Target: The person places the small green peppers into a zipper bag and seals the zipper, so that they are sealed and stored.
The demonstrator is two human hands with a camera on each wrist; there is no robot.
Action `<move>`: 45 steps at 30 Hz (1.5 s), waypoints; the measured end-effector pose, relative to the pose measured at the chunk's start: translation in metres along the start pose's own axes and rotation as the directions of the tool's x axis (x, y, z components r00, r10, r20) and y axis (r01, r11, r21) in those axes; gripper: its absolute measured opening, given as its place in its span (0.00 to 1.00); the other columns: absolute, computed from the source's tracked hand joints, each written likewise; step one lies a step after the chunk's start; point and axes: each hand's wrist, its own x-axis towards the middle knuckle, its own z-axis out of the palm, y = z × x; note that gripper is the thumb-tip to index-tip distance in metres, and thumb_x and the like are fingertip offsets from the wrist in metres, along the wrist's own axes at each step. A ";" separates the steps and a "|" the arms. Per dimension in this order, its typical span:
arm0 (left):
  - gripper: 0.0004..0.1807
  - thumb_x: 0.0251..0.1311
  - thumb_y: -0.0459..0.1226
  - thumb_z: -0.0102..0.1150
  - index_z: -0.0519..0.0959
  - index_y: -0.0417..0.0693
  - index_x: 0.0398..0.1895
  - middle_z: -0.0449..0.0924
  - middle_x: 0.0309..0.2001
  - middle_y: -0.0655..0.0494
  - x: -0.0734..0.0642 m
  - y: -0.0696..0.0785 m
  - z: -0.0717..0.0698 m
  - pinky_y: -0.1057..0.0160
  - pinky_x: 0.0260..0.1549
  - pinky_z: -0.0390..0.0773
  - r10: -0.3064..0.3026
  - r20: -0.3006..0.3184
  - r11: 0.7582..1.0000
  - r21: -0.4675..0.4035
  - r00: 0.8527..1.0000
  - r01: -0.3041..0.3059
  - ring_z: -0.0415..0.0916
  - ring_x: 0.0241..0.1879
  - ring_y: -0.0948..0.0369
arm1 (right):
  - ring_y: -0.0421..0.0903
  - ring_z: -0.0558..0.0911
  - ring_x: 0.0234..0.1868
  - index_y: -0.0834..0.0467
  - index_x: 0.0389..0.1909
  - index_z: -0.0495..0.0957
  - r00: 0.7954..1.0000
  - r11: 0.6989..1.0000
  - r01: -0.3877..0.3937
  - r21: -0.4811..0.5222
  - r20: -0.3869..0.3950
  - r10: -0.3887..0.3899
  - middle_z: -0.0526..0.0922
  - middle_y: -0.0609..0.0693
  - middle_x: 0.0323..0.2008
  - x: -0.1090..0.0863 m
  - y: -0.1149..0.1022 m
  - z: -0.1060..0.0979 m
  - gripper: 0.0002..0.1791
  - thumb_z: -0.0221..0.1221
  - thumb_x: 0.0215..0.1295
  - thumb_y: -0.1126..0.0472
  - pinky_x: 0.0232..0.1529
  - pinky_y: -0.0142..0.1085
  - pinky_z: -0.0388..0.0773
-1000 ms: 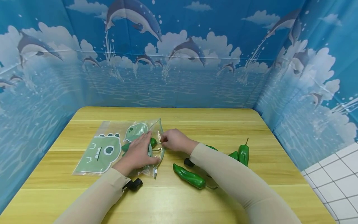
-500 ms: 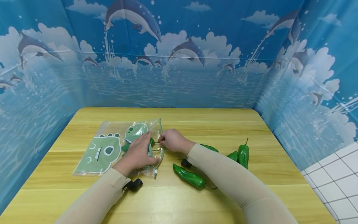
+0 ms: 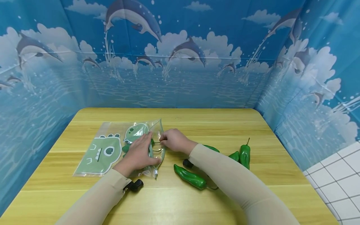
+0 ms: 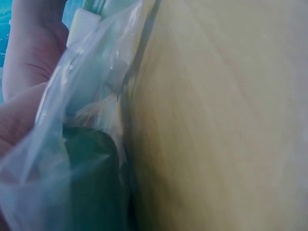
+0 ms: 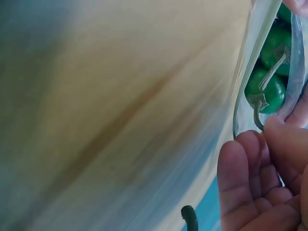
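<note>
A clear zip bag [image 3: 105, 168] with a green cartoon print lies on the table, its mouth facing right. Inside are green peppers [image 5: 275, 89], stems toward the mouth. My left hand [image 3: 137, 153] rests across the bag near its mouth, fingers extended and thumb spread by the rim. Through the film, the left wrist view shows a dark green pepper [image 4: 94, 178] below that hand. At the mouth, my right hand [image 3: 177, 140] pinches the curved stem [image 5: 257, 118] of one pepper, whose body lies inside the bag.
A loose green pepper [image 3: 191, 177] lies in front of the right forearm. Others, including an upright-pointing pepper [image 3: 245, 155] and a partly covered pepper [image 3: 211, 148], lie beyond it on the wooden table [image 3: 185, 206]. A dolphin-print curtain [image 3: 180, 84] surrounds the table.
My right hand has shifted slightly left toward the bag with the pinched pepper, which sits a little deeper inside. The left hand and the loose peppers have stayed in place.
</note>
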 end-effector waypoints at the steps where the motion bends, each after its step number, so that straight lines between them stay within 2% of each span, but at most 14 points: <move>1: 0.70 0.53 0.61 0.76 0.42 0.41 0.87 0.45 0.86 0.43 0.000 0.000 0.000 0.36 0.82 0.45 -0.001 0.001 1.000 0.002 1.000 0.001 0.42 0.85 0.42 | 0.42 0.88 0.44 0.54 0.44 0.90 1.000 1.000 -0.002 -0.004 -0.006 0.002 0.92 0.47 0.42 0.000 0.000 0.000 0.07 0.63 0.75 0.59 0.51 0.39 0.85; 5: 0.71 0.52 0.61 0.76 0.41 0.42 0.87 0.45 0.86 0.44 0.000 0.000 0.000 0.36 0.82 0.45 -0.003 0.004 1.000 0.001 1.000 0.003 0.42 0.86 0.43 | 0.40 0.87 0.39 0.54 0.42 0.90 1.000 0.999 0.001 -0.038 -0.019 -0.002 0.92 0.46 0.40 -0.001 -0.002 -0.002 0.08 0.63 0.76 0.59 0.48 0.37 0.85; 13: 0.70 0.52 0.61 0.75 0.41 0.43 0.87 0.45 0.86 0.45 -0.001 0.001 0.001 0.36 0.82 0.45 0.000 0.004 1.000 -0.010 1.000 0.000 0.41 0.86 0.44 | 0.42 0.89 0.44 0.54 0.44 0.90 1.000 0.997 0.018 -0.079 -0.020 -0.020 0.92 0.46 0.43 0.003 -0.008 -0.002 0.09 0.61 0.77 0.59 0.53 0.38 0.85; 25: 0.71 0.52 0.62 0.75 0.42 0.43 0.87 0.45 0.86 0.45 -0.001 0.001 0.001 0.36 0.82 0.45 -0.001 0.002 1.000 -0.002 1.000 0.001 0.40 0.86 0.44 | 0.41 0.87 0.44 0.53 0.44 0.89 1.000 1.000 -0.012 -0.004 -0.020 0.012 0.92 0.47 0.44 0.009 -0.006 0.003 0.08 0.62 0.77 0.59 0.52 0.37 0.85; 34: 0.71 0.51 0.62 0.76 0.42 0.44 0.87 0.44 0.86 0.46 0.001 -0.001 0.002 0.36 0.82 0.45 -0.008 0.004 1.000 -0.002 1.000 0.008 0.39 0.86 0.45 | 0.38 0.85 0.39 0.52 0.41 0.89 1.000 1.000 -0.006 0.017 -0.020 0.006 0.91 0.45 0.41 0.013 -0.006 0.006 0.06 0.63 0.75 0.60 0.47 0.35 0.84; 41: 0.71 0.51 0.62 0.76 0.43 0.43 0.87 0.45 0.86 0.45 0.001 -0.001 0.001 0.36 0.82 0.45 -0.010 0.004 1.000 0.006 1.000 0.010 0.40 0.86 0.44 | 0.43 0.88 0.49 0.54 0.48 0.89 1.000 0.999 0.008 0.047 0.026 -0.009 0.92 0.47 0.45 0.010 -0.004 -0.001 0.08 0.64 0.75 0.60 0.53 0.37 0.85; 45: 0.71 0.51 0.62 0.76 0.42 0.42 0.87 0.45 0.86 0.44 0.001 0.000 0.001 0.37 0.82 0.45 -0.012 0.003 1.000 0.006 1.000 0.012 0.40 0.86 0.44 | 0.43 0.87 0.49 0.57 0.56 0.86 0.999 0.996 -0.002 0.087 0.051 -0.003 0.90 0.48 0.47 0.002 -0.001 -0.013 0.13 0.63 0.75 0.60 0.52 0.37 0.85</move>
